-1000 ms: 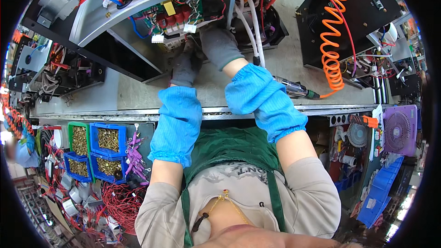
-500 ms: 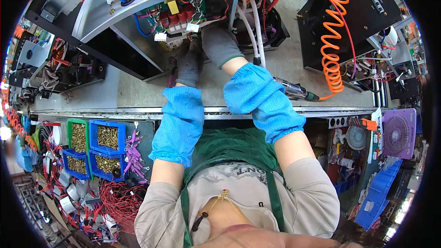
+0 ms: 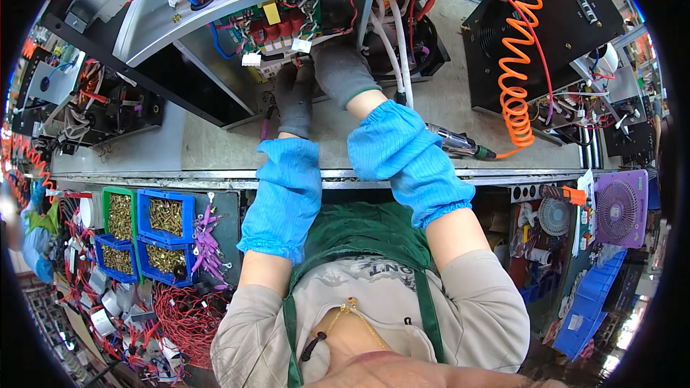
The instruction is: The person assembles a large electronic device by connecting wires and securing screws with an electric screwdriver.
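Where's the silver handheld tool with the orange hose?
In the head view, the tool lies right of centre on the bench, beside the right arm's blue sleeve.

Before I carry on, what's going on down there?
A person works at an open metal housing, gloved left hand and right hand close together by the near edge of a green circuit board. The fingertips are hidden, so I can't tell what they grip. A silver tool lies on the bench to the right.
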`<state>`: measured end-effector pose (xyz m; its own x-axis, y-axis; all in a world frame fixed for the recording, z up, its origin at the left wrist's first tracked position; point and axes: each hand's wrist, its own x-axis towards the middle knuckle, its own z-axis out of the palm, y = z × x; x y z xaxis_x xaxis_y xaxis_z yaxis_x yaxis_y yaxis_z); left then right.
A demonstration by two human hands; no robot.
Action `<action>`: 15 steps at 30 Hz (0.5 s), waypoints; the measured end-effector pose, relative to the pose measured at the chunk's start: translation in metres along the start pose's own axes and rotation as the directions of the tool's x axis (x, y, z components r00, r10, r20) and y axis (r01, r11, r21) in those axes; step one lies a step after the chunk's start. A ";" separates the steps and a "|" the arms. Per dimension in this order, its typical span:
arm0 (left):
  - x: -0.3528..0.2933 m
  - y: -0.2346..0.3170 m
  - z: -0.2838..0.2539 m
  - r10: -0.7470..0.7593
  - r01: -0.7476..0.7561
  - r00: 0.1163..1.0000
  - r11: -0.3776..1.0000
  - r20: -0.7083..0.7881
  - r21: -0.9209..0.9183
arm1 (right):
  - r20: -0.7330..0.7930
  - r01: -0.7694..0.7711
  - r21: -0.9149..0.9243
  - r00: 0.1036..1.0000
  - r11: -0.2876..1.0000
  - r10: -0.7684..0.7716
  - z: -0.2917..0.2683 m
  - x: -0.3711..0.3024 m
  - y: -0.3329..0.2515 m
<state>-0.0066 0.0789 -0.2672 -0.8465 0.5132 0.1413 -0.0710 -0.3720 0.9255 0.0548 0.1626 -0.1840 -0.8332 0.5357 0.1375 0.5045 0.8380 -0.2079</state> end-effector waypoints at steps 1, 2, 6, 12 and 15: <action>-0.004 0.011 0.003 -0.031 0.032 0.999 0.998 -0.008 0.047 | -0.050 0.030 0.014 0.998 0.999 -0.030 0.002 -0.002 0.003; -0.006 0.022 0.005 -0.058 0.060 0.998 0.994 -0.018 0.095 | -0.103 0.064 0.028 0.993 0.998 -0.061 0.003 -0.003 0.005; -0.006 0.048 -0.006 0.051 -0.056 0.998 0.772 0.026 0.634 | -0.139 0.099 -0.031 0.985 0.995 -0.102 0.007 -0.009 0.006; -0.003 0.052 -0.003 0.196 -0.116 0.980 0.660 -0.021 0.742 | -0.132 0.086 -0.035 0.987 0.996 -0.090 0.005 -0.013 0.005; 0.002 0.044 -0.009 0.197 -0.235 0.969 0.541 0.149 0.808 | -0.149 0.063 -0.041 0.986 0.997 -0.068 0.004 -0.015 0.003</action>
<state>-0.0162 0.0568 -0.2292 -0.7554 0.5395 0.3718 0.5862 0.3031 0.7513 0.0675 0.1568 -0.1908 -0.8227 0.4865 0.2940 0.4598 0.8737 -0.1590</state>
